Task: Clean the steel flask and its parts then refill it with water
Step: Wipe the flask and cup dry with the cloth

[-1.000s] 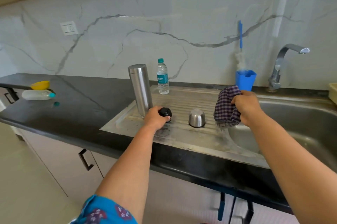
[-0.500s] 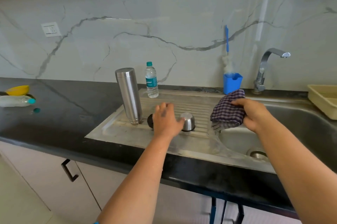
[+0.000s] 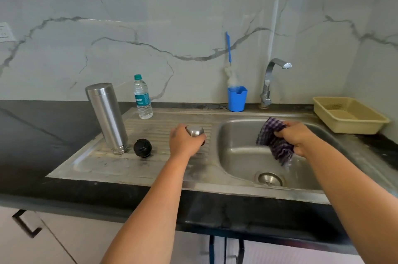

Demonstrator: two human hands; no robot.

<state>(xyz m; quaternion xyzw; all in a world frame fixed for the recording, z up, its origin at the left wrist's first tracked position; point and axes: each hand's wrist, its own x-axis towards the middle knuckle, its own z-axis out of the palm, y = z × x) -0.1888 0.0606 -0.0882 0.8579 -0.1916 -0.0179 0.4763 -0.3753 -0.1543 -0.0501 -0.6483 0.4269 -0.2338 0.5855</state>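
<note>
The steel flask [image 3: 107, 117] stands upside down on the ribbed drainboard [image 3: 155, 128] at the left. Its black stopper [image 3: 142, 147] lies just right of the flask's base. My left hand [image 3: 185, 142] grips the small steel cap [image 3: 195, 131] on the drainboard near the basin's edge. My right hand [image 3: 298, 136] holds a purple checked cloth [image 3: 273, 141] bunched up over the sink basin [image 3: 241, 156]. A small plastic water bottle [image 3: 142, 97] with a teal cap stands at the back of the drainboard.
A blue cup [image 3: 236, 98] holding a bottle brush [image 3: 230, 63] stands behind the basin beside the tap [image 3: 271, 79]. A beige plastic tray [image 3: 349, 115] sits at the right on the black counter [image 3: 43, 134]. The drain [image 3: 269, 178] shows in the basin floor.
My left hand left the black stopper, moved right and took hold of the steel cap. My right hand carried the cloth down over the basin. The view swung to the right.
</note>
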